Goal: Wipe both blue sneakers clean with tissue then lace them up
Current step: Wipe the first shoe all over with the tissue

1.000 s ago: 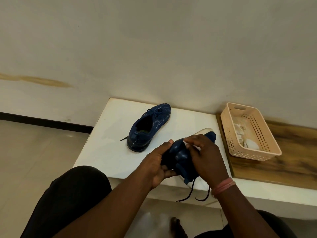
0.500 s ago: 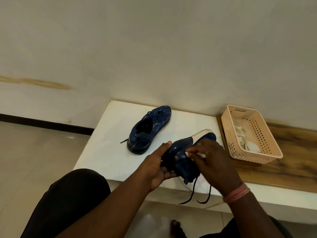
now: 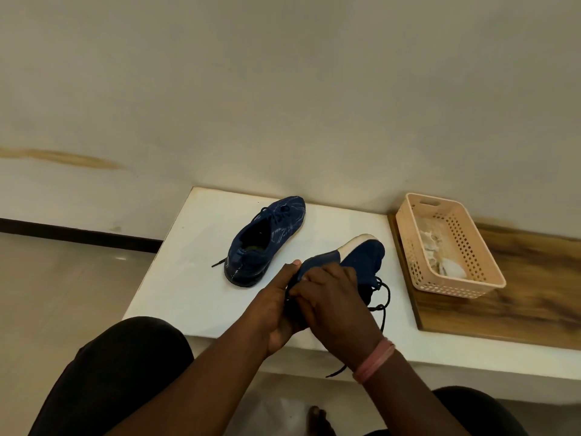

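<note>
A black-clad knee (image 3: 125, 372) fills the lower left, in front of a white bench (image 3: 188, 278) that runs along the wall. On the bench, toward its back, one sneaker (image 3: 264, 240) stands upright on its sole, heel toward the camera and toe toward the wall, a lace end trailing off to the left of its heel. Just right of it and nearer the camera, the other sneaker (image 3: 361, 259) is held above the bench's front part, tipped onto its side so the white sole edge at its toe faces up and away. The left hand (image 3: 276, 309) is closed around the heel end from below and the left, thumb up along the upper. The right hand (image 3: 333, 297) lies curled over the top of the same shoe, fingers pressed against it beside the left thumb; whether it holds a tissue cannot be told. Black laces (image 3: 382, 306) hang loose from the shoe to the right of that hand, one end dangling below the bench edge by a pink wristband (image 3: 374, 361). Farther right, a peach basket (image 3: 449, 243) with crumpled white tissue (image 3: 440, 250) inside sits on a wooden board (image 3: 534, 294).
</note>
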